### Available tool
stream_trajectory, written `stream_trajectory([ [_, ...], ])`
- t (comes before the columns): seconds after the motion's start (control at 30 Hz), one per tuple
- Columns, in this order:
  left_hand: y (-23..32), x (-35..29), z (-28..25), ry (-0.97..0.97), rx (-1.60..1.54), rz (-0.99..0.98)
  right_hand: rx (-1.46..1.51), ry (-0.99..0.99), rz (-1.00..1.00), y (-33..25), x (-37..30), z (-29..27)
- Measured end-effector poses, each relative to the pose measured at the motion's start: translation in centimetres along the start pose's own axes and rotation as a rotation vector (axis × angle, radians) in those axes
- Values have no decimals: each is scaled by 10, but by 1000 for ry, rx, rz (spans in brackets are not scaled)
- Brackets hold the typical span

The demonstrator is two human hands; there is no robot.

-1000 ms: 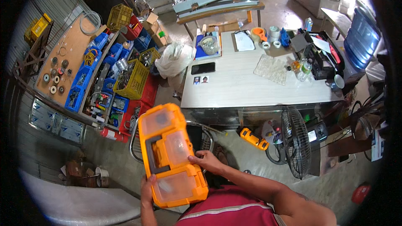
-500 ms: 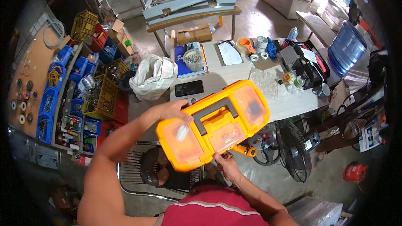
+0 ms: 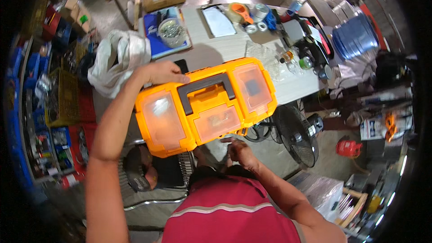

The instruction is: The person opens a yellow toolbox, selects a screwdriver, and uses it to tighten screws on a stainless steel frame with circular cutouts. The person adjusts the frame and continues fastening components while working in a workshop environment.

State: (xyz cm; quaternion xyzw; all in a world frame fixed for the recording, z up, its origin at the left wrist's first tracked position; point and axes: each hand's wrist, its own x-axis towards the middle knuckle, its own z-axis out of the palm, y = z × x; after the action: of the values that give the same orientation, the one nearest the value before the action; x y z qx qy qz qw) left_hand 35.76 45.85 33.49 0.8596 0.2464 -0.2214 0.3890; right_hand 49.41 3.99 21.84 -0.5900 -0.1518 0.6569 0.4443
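Note:
An orange toolbox [image 3: 204,121] with a dark folding handle [image 3: 204,81] and clear lidded compartments sits in front of me, its far side against the table's near edge. Small items show dimly through the lids. My left hand [image 3: 164,73] grips its far left edge, thumb on top. Just below the near edge, by the front latch area, is my right hand [image 3: 242,152]. Its index finger stretches out and the others curl loosely, with nothing seen in them. A phone [image 3: 182,65] lies partly hidden behind my left hand.
On the table [image 3: 211,49] are a tub of screws [image 3: 172,32], a clipboard [image 3: 218,20], tape rolls and small bottles. A white sack [image 3: 119,58] stands left, a black fan [image 3: 294,135] right. Below left is a metal chair [image 3: 155,204]; a water jug [image 3: 355,38] stands far right.
The view has tilted down and shifted right. My right hand has come off the toolbox's near edge and sits slightly below it. My left hand still holds the far edge.

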Motion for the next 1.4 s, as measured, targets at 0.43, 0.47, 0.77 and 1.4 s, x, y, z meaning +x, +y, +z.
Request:
stream_trajectory([
  [0.43, 42, -165, 264, 1693, -1128, -511, 658, 259, -214, -74, -7, -76],
  [0.47, 52, -158, 283, 1582, -1513, -497, 647, 205, -236, -74, -11, -74],
  [0.77, 96, -106, 315, 1215, -1970, -286, 591, 326, -121, -87, -14, -56],
  [1.4, 99, -93, 327, 1544, -1824, -34, 115, 612, -498, -46, 3, -125],
])
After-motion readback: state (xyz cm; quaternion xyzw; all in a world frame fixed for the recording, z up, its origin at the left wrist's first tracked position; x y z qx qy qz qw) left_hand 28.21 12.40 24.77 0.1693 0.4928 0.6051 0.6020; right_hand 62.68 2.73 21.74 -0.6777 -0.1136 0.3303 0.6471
